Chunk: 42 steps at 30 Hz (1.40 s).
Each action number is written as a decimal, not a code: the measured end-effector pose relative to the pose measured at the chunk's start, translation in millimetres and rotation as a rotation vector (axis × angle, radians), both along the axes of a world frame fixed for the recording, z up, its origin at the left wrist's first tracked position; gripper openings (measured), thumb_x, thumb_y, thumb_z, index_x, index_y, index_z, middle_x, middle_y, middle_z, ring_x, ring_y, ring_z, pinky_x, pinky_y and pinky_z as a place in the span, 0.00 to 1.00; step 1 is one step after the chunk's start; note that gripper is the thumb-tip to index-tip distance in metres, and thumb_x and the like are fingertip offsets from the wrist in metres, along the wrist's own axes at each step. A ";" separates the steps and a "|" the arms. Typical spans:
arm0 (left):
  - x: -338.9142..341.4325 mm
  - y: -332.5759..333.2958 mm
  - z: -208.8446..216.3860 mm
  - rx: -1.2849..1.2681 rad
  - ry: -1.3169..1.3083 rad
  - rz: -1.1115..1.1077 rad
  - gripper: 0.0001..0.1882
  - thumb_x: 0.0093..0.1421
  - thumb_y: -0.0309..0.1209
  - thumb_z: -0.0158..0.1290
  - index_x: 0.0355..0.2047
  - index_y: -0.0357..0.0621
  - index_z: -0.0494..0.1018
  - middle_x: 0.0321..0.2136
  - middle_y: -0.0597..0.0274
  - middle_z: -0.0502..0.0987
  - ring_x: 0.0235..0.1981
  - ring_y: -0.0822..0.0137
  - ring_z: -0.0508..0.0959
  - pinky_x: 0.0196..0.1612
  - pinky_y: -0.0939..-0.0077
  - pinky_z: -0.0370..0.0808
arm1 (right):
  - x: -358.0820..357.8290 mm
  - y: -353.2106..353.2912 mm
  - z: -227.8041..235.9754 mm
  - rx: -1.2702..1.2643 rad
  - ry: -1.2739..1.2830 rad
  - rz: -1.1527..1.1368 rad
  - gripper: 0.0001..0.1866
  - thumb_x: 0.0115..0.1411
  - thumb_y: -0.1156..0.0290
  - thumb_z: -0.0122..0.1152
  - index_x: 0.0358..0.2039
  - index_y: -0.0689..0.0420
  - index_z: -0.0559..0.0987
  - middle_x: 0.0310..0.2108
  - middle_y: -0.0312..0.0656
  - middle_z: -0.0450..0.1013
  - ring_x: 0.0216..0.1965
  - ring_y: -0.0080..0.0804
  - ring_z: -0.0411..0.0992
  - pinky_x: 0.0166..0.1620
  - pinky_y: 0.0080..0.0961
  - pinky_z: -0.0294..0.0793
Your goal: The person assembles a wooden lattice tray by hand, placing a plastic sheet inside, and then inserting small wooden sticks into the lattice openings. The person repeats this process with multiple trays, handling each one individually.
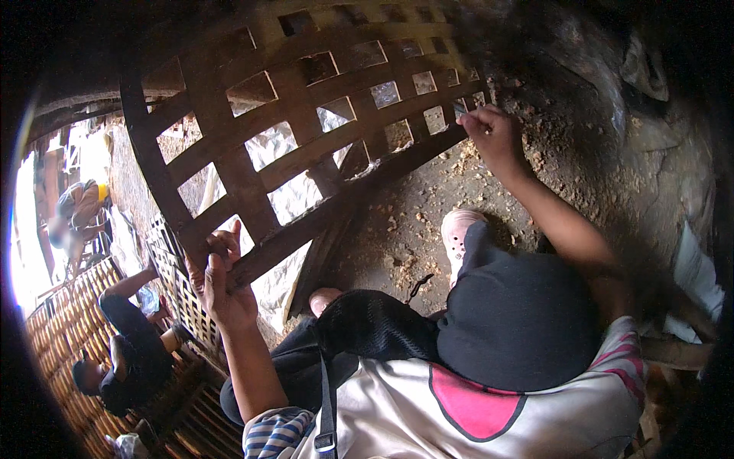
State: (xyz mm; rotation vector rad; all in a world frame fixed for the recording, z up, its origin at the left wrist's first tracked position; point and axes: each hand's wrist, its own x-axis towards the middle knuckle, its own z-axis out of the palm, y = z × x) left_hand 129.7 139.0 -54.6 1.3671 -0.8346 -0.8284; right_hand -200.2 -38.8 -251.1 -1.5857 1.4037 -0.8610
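one wooden lattice panel (pixel 310 158) is slanting before me, my left hand (pixel 225 294) gripping its near corner, my right hand (pixel 495 139) resting bent-fingered at its other end, hold unclear; above the dirt floor (pixel 397 222) i am seemingly steadying it, next move likely needing both ends supported.

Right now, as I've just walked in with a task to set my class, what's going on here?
A person has both hands at a dark lattice panel. The left hand grips its near corner, while the right hand is at the far end of the same edge; whether that hand also holds something small is unclear. Pale scraps litter the ground below. Off to the left, a co-worker in dark clothes is beside another lattice panel.
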 end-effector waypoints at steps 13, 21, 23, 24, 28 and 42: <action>-20.2 1.3 18.3 -0.056 -0.061 -0.143 0.12 0.60 0.33 0.50 0.42 0.40 0.70 0.35 0.62 0.72 0.45 0.64 0.72 0.63 0.45 0.53 | 7.7 3.5 -7.2 -0.102 -0.119 0.236 0.06 0.59 0.70 0.56 0.30 0.59 0.79 0.29 0.35 0.73 0.35 0.23 0.71 0.40 0.24 0.69; -16.6 0.3 19.5 -0.105 -0.124 -0.112 0.23 0.57 0.32 0.55 0.51 0.37 0.67 0.32 0.57 0.74 0.35 0.66 0.73 0.59 0.46 0.62 | -10.4 -16.4 31.3 -0.004 0.037 0.316 0.17 0.64 0.56 0.51 0.33 0.57 0.79 0.18 0.38 0.68 0.23 0.22 0.67 0.30 0.25 0.67; -19.3 1.3 20.4 -0.090 -0.139 -0.083 0.24 0.57 0.33 0.56 0.51 0.36 0.67 0.31 0.58 0.74 0.35 0.66 0.73 0.58 0.47 0.63 | -13.9 -22.4 30.4 -0.251 0.394 0.517 0.16 0.64 0.59 0.50 0.31 0.57 0.78 0.18 0.44 0.70 0.23 0.31 0.71 0.30 0.32 0.69; -20.5 2.1 20.8 -0.082 -0.154 -0.071 0.24 0.56 0.34 0.56 0.51 0.36 0.67 0.30 0.58 0.74 0.35 0.66 0.73 0.57 0.49 0.64 | -13.2 -24.8 32.5 -0.375 0.571 0.615 0.15 0.65 0.60 0.49 0.31 0.58 0.78 0.18 0.47 0.71 0.23 0.36 0.74 0.30 0.35 0.71; -28.9 5.4 31.2 -0.034 -0.232 -0.061 0.16 0.58 0.33 0.55 0.41 0.34 0.70 0.31 0.57 0.73 0.40 0.60 0.74 0.60 0.47 0.59 | -3.8 -40.1 48.9 -0.138 0.707 0.633 0.24 0.66 0.52 0.44 0.25 0.59 0.75 0.20 0.54 0.70 0.29 0.47 0.75 0.35 0.41 0.71; -29.4 8.5 28.1 -0.111 -0.240 -0.086 0.19 0.58 0.34 0.55 0.45 0.34 0.68 0.30 0.54 0.73 0.40 0.60 0.74 0.60 0.46 0.60 | -7.2 -21.7 22.3 0.031 0.189 0.455 0.09 0.62 0.64 0.52 0.36 0.50 0.79 0.24 0.46 0.73 0.28 0.37 0.74 0.33 0.30 0.73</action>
